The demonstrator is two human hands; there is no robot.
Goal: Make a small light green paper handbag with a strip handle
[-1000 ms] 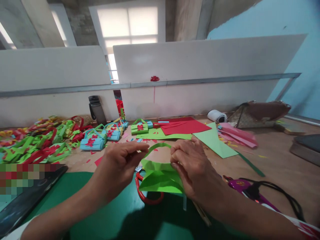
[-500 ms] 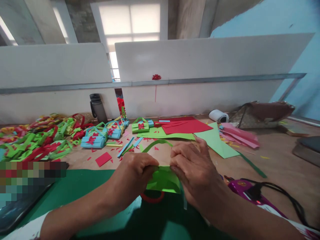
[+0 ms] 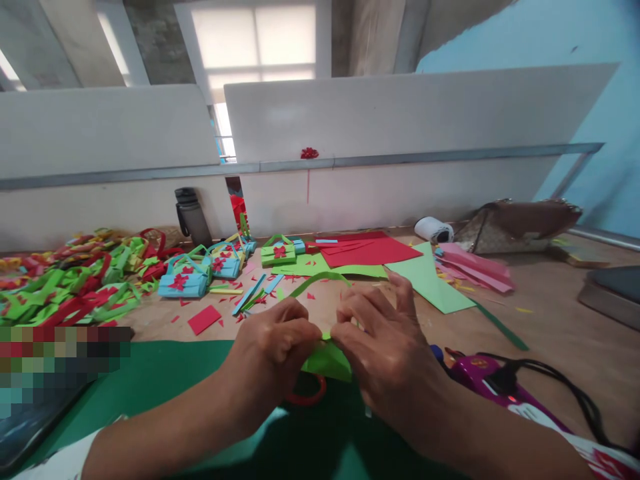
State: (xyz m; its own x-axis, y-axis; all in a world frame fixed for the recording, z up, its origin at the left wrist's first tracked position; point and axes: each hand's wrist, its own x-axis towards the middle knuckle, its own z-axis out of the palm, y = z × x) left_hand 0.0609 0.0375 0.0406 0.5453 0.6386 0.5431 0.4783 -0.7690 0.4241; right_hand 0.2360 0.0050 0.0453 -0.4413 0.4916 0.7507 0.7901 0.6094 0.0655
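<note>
Between both hands is a small light-green paper bag [image 3: 327,363] with a curved strip handle [image 3: 320,277] arching above it. My left hand [image 3: 280,340] pinches its upper edge from the left. From the right, my right hand [image 3: 383,337] pinches the same edge, fingertips close to those of the left. My fingers cover much of the bag's top. Just below the bag, a red-orange loop [image 3: 307,393], like a scissors handle, shows on the dark green mat [image 3: 190,400].
Finished blue bags [image 3: 183,283] and a green bag [image 3: 279,253] with red flowers stand ahead. Piled paper pieces [image 3: 110,273] lie left, beside a bottle [image 3: 193,217]. Red sheets [image 3: 373,250] and a pale green sheet [image 3: 440,283] lie beyond my hands. A purple corded device [image 3: 475,373] sits right.
Both hands have drawn closer together on the bag's upper edge. Less of the bag shows now, and its handle leans slightly further right. The view has shifted a little.
</note>
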